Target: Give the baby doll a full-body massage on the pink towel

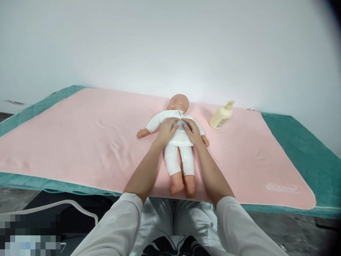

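A baby doll (179, 138) in a white top and white leggings lies on the pink mat, head away from me and turned to the side. Its arms stretch out to both sides and its bare feet point toward me. My left hand (167, 130) lies on the left side of the doll's chest, fingers extended. On the right side of the chest rests my right hand (192, 131), its fingers also stretched out. The two thumbs point inward with a small gap between them. A greyish patch of the top shows between the hands.
A pale yellow pump bottle (221, 116) stands to the right of the doll. The pink mat (80, 142) lies over a green cover (301, 142). Behind is a white wall; a pale curved bar (64, 202) and dark items are below left.
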Action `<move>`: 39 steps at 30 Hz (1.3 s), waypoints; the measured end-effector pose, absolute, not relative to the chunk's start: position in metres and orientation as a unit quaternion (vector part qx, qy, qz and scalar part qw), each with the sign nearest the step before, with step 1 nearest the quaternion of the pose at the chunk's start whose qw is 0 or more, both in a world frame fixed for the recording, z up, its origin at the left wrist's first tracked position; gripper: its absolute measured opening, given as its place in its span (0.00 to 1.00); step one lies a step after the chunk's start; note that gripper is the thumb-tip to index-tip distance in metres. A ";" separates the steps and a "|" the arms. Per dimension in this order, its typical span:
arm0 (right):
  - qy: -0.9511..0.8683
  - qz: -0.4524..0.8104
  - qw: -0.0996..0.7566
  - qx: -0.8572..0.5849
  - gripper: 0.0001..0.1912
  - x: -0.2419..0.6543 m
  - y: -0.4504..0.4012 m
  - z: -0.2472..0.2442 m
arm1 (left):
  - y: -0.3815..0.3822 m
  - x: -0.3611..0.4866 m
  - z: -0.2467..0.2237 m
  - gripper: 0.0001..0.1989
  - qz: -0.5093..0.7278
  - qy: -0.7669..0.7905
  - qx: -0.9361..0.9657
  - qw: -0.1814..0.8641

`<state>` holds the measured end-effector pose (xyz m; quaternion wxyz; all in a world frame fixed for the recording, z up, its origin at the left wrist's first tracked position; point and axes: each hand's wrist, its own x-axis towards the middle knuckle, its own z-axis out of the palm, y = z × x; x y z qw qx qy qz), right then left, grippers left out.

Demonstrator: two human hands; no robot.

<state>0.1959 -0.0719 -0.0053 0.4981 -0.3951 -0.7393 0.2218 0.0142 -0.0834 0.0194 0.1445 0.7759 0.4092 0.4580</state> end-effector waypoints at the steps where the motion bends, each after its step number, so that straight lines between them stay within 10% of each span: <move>1: -0.736 0.224 0.496 -0.402 0.21 0.196 -0.071 -0.005 | -0.083 0.014 0.019 0.23 0.453 0.413 0.777 0.143; 39: -0.749 0.217 0.446 -0.440 0.31 0.192 -0.063 -0.003 | -0.082 0.016 0.017 0.29 0.374 0.473 0.787 0.126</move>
